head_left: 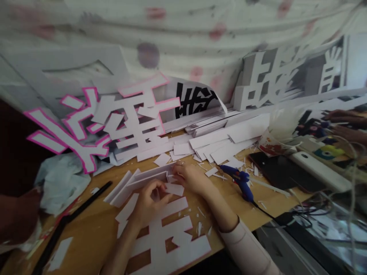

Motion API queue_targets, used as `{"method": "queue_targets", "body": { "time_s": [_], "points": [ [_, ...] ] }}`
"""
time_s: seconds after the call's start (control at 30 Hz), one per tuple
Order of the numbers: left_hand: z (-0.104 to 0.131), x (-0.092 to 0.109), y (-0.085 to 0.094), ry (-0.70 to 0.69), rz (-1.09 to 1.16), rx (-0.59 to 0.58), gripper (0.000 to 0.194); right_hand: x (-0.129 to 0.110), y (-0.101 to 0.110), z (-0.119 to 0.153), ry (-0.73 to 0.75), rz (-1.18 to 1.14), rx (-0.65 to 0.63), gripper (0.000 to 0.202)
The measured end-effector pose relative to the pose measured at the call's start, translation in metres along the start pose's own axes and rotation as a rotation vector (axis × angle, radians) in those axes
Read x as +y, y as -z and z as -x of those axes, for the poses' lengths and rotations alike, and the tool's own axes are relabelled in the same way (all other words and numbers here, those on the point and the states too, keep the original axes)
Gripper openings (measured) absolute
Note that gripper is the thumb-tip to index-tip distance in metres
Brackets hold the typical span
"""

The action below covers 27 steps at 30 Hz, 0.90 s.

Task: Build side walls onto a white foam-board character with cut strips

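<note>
Left hand [149, 202]: thumb and forefinger pinch a small white board strip [175, 189] above the pink-edged character cutout [172, 238]. Right hand [190, 177]: fingers curled at the upright side strips [151, 174]; grip cannot be told. Blue glue gun [239, 179] lies to the right.

"Is it bright?"
"No, dim and soft, with deep shadow at lower left."
"Sharp?"
"Hardly: the cloth [183, 42] looks smeared, the corners blur, and the wide view stretches things near the edges."
</note>
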<state>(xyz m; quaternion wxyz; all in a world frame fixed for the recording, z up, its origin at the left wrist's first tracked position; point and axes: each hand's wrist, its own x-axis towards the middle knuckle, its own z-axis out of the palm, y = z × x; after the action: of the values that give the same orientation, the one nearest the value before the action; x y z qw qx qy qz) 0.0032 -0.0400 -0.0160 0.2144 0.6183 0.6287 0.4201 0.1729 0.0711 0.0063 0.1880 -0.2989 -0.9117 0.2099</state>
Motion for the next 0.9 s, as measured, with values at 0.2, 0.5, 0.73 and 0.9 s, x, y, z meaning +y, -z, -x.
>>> {"method": "queue_targets", "body": {
  "time_s": [0.2,0.5,0.73,0.9],
  "points": [
    [0.021,0.012,0.029,0.204,0.343,0.385,0.017,0.002,0.001,0.001,0.017,-0.006,0.034,0.008],
    [0.032,0.101,0.085,0.055,0.756,0.529,0.036,0.0,0.003,0.005,-0.018,0.006,0.021,0.009],
    [0.046,0.131,0.058,0.183,0.872,0.346,0.048,0.004,0.001,0.004,-0.013,0.009,-0.021,0.016],
    [0.044,0.142,0.056,0.19,0.912,0.331,0.059,0.008,-0.003,0.002,-0.009,0.019,-0.029,0.021]
  ]
}}
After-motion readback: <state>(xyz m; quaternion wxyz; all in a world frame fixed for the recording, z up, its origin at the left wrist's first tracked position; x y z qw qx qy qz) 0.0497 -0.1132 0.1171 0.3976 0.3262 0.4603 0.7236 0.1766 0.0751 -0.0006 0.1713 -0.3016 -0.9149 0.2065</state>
